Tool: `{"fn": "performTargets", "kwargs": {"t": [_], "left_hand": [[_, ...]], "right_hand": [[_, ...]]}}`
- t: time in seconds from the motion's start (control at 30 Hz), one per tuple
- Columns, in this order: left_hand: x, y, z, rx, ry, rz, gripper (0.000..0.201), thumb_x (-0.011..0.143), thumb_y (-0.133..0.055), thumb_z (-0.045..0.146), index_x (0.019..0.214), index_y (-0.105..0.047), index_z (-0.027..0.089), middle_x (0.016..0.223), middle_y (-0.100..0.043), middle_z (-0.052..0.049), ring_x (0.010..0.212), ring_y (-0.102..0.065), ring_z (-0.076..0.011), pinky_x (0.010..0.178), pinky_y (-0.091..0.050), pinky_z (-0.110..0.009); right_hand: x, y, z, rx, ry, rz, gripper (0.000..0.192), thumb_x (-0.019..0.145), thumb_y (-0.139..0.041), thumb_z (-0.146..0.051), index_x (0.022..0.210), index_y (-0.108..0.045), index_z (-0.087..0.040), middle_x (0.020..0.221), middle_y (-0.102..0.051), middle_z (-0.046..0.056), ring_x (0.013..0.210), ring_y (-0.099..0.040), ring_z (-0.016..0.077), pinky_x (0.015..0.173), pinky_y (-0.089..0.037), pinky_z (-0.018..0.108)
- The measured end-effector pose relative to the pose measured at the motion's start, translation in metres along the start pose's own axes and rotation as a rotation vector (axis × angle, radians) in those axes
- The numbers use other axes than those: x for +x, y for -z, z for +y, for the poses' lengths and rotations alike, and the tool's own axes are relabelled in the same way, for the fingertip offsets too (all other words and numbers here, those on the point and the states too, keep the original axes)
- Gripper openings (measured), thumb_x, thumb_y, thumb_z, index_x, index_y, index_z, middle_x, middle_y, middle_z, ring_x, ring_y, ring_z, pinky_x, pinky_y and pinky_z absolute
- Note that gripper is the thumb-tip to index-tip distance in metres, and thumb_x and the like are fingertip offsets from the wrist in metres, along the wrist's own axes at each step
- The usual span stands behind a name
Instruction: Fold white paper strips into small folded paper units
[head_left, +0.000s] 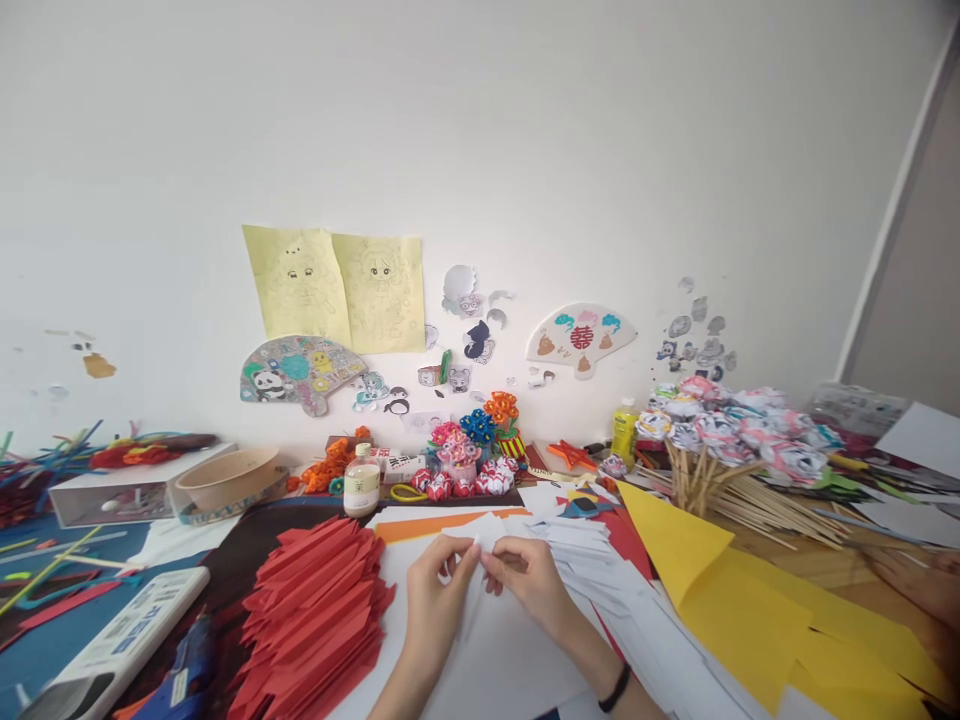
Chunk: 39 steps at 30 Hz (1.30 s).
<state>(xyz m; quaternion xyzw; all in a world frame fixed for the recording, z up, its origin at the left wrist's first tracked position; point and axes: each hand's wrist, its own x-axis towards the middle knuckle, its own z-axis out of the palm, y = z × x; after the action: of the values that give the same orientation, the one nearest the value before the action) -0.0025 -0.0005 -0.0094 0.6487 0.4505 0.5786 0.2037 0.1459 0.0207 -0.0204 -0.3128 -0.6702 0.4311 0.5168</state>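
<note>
Over the white paper sheets (517, 660), both hands meet at the fingertips around a small strip of white paper (489, 528). My left hand (436, 585) is closed, thumb and finger pinching one side of it. Pinching the other side, my right hand (529, 580) is closed too, with a black band (616, 688) on its wrist. Parts of the strip are hidden behind the fingers. Left of the hands lies a pile of folded red paper pieces (319, 610). Folded white paper strips (592, 545) lie on the right.
Yellow paper sheets (750, 620) spread at the right, by wooden sticks (757, 505) and paper flowers (742, 430). A bottle (362, 480) and small craft flowers (457, 448) line the wall. A blue glue gun (184, 675) lies front left. Another person's hand (919, 585) shows far right.
</note>
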Motion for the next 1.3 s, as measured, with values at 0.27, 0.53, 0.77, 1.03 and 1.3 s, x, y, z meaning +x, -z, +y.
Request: {"fn": "performTargets", "kwargs": {"t": [0.27, 0.53, 0.77, 1.03, 1.3], "left_hand": [[-0.002, -0.001, 0.001, 0.021, 0.007, 0.001, 0.03, 0.084, -0.056, 0.04, 0.067, -0.064, 0.017, 0.06, -0.06, 0.0, 0.058, -0.046, -0.0132, 0.056, -0.036, -0.022], [-0.003, -0.001, 0.001, 0.067, -0.03, 0.009, 0.032, 0.087, -0.052, 0.039, 0.064, -0.058, 0.017, 0.059, -0.058, 0.001, 0.058, -0.046, -0.0129, 0.057, -0.036, -0.022], [-0.003, 0.0, 0.001, 0.067, -0.05, 0.013, 0.031, 0.087, -0.053, 0.039, 0.066, -0.058, 0.017, 0.061, -0.058, 0.001, 0.059, -0.046, -0.013, 0.058, -0.036, -0.023], [-0.003, -0.001, 0.002, 0.076, -0.034, 0.014, 0.032, 0.086, -0.053, 0.04, 0.064, -0.056, 0.017, 0.059, -0.056, 0.001, 0.058, -0.045, -0.0129, 0.057, -0.035, -0.023], [-0.002, -0.001, 0.003, 0.033, 0.009, -0.021, 0.032, 0.086, -0.052, 0.039, 0.064, -0.055, 0.017, 0.06, -0.055, 0.001, 0.058, -0.045, -0.0125, 0.057, -0.036, -0.022]], "right_hand": [[-0.002, -0.003, -0.007, 0.0, 0.027, -0.036, 0.037, 0.085, -0.056, -0.042, 0.062, -0.062, -0.014, 0.057, -0.061, 0.002, 0.053, -0.058, 0.0133, 0.054, -0.046, 0.023], [-0.002, -0.003, -0.005, -0.013, 0.033, -0.049, 0.038, 0.087, -0.054, -0.043, 0.065, -0.064, -0.014, 0.059, -0.061, 0.003, 0.052, -0.057, 0.0128, 0.052, -0.046, 0.023], [-0.002, -0.003, -0.007, -0.024, 0.02, 0.021, 0.032, 0.083, -0.06, -0.044, 0.073, -0.066, -0.013, 0.06, -0.061, 0.003, 0.054, -0.059, 0.0136, 0.052, -0.047, 0.023], [-0.004, -0.005, -0.013, -0.018, 0.033, -0.015, 0.04, 0.086, -0.053, -0.046, 0.065, -0.064, -0.014, 0.062, -0.06, 0.003, 0.055, -0.057, 0.013, 0.053, -0.046, 0.023], [-0.005, -0.004, -0.02, -0.082, 0.043, 0.001, 0.042, 0.089, -0.049, -0.047, 0.062, -0.058, -0.016, 0.057, -0.055, 0.0, 0.055, -0.053, 0.0121, 0.054, -0.043, 0.022]]}}
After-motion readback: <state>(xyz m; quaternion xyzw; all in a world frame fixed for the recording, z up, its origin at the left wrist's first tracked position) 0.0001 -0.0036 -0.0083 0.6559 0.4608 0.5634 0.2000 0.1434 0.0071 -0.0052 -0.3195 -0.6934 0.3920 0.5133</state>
